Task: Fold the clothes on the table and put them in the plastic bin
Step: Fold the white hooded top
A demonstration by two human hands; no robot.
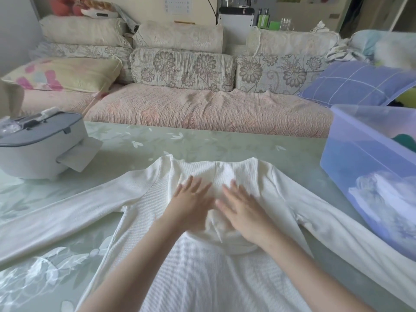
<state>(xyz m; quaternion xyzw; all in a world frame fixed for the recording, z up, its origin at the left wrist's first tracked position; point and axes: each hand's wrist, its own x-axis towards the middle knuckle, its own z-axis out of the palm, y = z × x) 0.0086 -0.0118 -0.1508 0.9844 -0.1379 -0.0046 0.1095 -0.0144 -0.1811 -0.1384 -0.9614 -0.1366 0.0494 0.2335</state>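
A white long-sleeved top (202, 278) lies spread on the table (202, 140) in front of the person, its body running from the near edge toward the far side. Its left sleeve (56, 221) and right sleeve (360, 244) are stretched out to either side. Both hands rest on the upper middle of the garment, close together. The left hand (191, 199) and the right hand (243, 210) lie flat with straight fingers, so each grip is open and pinches no cloth. Under them sits a rounded flap of the same fabric; whether it is a hood or a collar cannot be told.

The step in hand looks like smoothing and flattening the top before any fold is made, since both sleeves are fully out.

The plastic bin (360, 167) stands at the right of the table, just beside the right sleeve, with something dark green (405, 140) already inside. A grey-and-white box (40, 149) stands at the far left, and a sofa (202, 113) lies beyond the table.

The next move probably calls for taking hold of one sleeve and bringing it across the body. The right sleeve lies close against the bin, so it may need lifting clear first.
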